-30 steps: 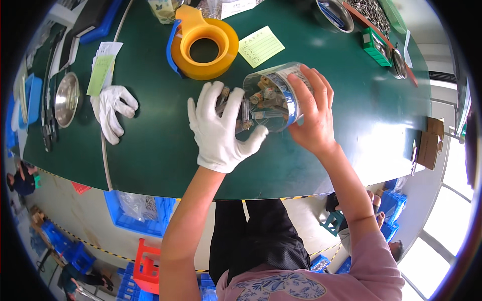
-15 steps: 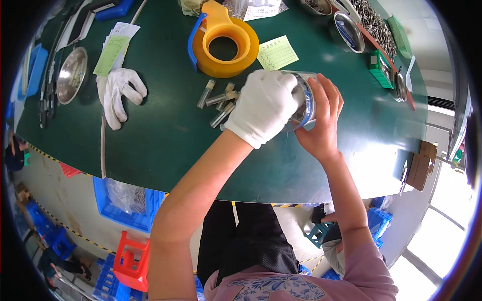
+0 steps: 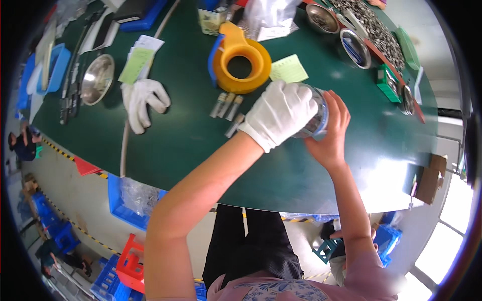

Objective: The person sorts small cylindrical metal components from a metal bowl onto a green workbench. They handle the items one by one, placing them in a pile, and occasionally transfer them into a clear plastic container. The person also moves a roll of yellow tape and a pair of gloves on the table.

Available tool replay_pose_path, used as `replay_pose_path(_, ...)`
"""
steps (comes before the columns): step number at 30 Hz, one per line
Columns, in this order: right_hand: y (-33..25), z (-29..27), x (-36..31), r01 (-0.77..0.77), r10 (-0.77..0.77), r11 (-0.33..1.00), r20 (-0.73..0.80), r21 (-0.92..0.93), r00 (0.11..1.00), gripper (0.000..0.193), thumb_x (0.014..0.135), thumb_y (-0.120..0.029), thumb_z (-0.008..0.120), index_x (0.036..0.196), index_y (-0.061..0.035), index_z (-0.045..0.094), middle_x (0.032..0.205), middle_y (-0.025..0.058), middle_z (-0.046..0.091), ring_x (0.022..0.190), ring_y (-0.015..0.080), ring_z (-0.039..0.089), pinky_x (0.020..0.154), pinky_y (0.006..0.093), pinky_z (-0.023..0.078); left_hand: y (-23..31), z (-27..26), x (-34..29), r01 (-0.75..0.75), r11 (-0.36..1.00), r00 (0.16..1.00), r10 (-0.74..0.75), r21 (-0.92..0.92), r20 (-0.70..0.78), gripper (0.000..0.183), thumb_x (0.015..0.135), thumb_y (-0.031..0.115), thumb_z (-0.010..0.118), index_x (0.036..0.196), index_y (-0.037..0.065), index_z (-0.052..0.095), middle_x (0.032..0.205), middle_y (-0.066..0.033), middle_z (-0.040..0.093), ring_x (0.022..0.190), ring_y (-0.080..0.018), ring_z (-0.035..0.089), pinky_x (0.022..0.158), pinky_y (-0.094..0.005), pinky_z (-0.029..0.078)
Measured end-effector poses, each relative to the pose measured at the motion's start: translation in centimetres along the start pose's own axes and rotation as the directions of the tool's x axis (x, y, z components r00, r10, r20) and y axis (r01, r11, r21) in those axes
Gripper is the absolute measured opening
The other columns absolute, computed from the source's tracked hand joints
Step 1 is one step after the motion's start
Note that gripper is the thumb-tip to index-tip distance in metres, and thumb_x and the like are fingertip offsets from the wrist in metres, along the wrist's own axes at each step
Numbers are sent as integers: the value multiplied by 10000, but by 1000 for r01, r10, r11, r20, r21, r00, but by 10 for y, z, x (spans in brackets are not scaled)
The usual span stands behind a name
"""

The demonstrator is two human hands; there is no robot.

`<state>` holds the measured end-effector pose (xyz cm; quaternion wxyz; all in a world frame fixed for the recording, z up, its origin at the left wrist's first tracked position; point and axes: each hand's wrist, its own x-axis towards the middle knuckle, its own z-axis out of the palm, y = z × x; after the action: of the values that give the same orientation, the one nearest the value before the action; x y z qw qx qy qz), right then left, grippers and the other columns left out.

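My right hand (image 3: 332,131), bare, wraps round the side of a clear jar (image 3: 318,119) with a bluish rim, tilted so its mouth faces left. Small dark contents show faintly inside. My left hand (image 3: 281,113) wears a white glove and is closed at the jar's mouth, its fingertips partly inside. Whatever those fingers hold, if anything, is hidden. Just left of the glove lie several small clear tubes (image 3: 227,106) with pale ends, on the green table (image 3: 201,165). Behind them stands a yellow tape dispenser (image 3: 261,70) with a blue edge.
A spare white glove (image 3: 143,103), slips of paper (image 3: 138,65) and a metal bowl (image 3: 98,80) lie at left. Far right are more metal bowls (image 3: 355,47), a green bin (image 3: 387,83) and a heap of small metal parts (image 3: 371,22). A red stool (image 3: 131,266) stands below.
The whole view has shifted, so the table things sit farther right. Both hands stay at the jar, the glove now covering more of its mouth. More of the tubes show.
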<state>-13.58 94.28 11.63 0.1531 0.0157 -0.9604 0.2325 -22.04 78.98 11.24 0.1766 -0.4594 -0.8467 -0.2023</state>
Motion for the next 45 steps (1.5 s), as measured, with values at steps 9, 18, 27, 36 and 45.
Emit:
replay_pose_path(9, -3, -2, -6, 17, -18, 999, -23, -49, 1000, 908, 577, 62, 697, 1414, -92, 382, 1419, 168, 383, 1309, 393, 337, 1091, 486, 294, -3, -33, -26, 187, 779, 867, -418, -598, -273, 170, 738, 49, 686, 862, 95, 579, 830, -88, 607, 743, -295, 604, 679, -418, 464)
replay_pose_path(18, 1, 2, -5, 81, -83, 991, -12, -108, 996, 903, 594, 80, 676, 1426, -96, 374, 1437, 151, 372, 1331, 388, 319, 1098, 484, 296, -111, -109, -164, 100, 88, -288, -951, -991, -114, 213, 873, 100, 670, 1047, 65, 552, 860, -17, 587, 692, -121, 584, 661, -253, 527)
replay_pose_path(27, -5, 3, -8, 99, -101, 983, -4, -153, 995, 927, 576, 96, 659, 1433, -99, 364, 1442, 150, 368, 1339, 389, 312, 1102, 493, 287, -237, -140, -280, 437, -142, -605, -778, -888, -173, 162, 856, 49, 638, 999, -6, 585, 768, -78, 618, 531, -145, 597, 439, -251, 451)
replay_pose_path(36, -9, -1, -5, -9, 6, 990, -22, -141, 1000, 880, 582, 64, 672, 1406, -93, 405, 1432, 163, 386, 1335, 388, 328, 1108, 470, 283, -220, -132, -264, 819, 17, -269, -871, -573, -410, 242, 856, 55, 565, 1082, 51, 650, 1037, -86, 672, 925, -158, 613, 853, -299, 476)
replay_pose_path(45, -7, -6, 0, 40, -20, 958, 73, -285, 997, 903, 543, 129, 665, 1372, -162, 458, 1392, 154, 395, 1290, 386, 376, 1056, 460, 390, -3, -56, -129, 559, 810, 825, -565, -179, 17, 1032, 489, 485, 876, 1283, -4, 433, 1247, -260, 475, 1172, -456, 465, 946, -568, 395)
